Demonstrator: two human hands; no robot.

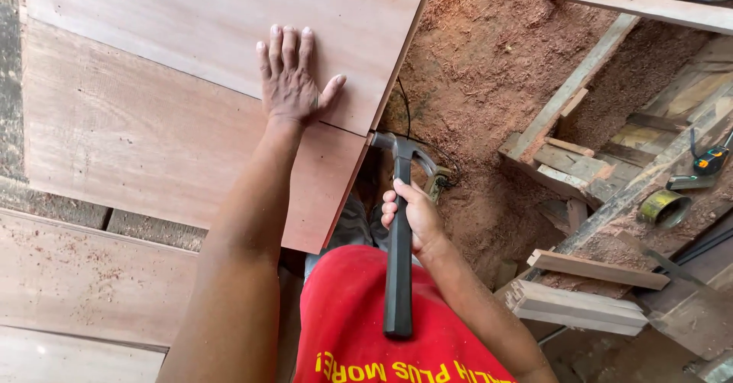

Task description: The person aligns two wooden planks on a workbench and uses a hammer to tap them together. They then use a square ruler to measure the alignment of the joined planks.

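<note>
Wood boards: two big flat pinkish plywood boards (153, 131), one lying on top of the other.
Floor: red sawdust (489, 70), with loose wood planks (588, 272) to the right.
Hammer: dark hammer (398, 230), its head touching the board edge.
Left hand: left hand (290, 81) flat on the boards, fingers spread wide.
Right hand: right hand (412, 215) wrapped tight around the hammer handle.

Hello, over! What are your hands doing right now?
Left hand flat on pale reddish plywood sheet. Right hand grips black claw hammer, head against sheet's edge. Nothing in the way.
</note>
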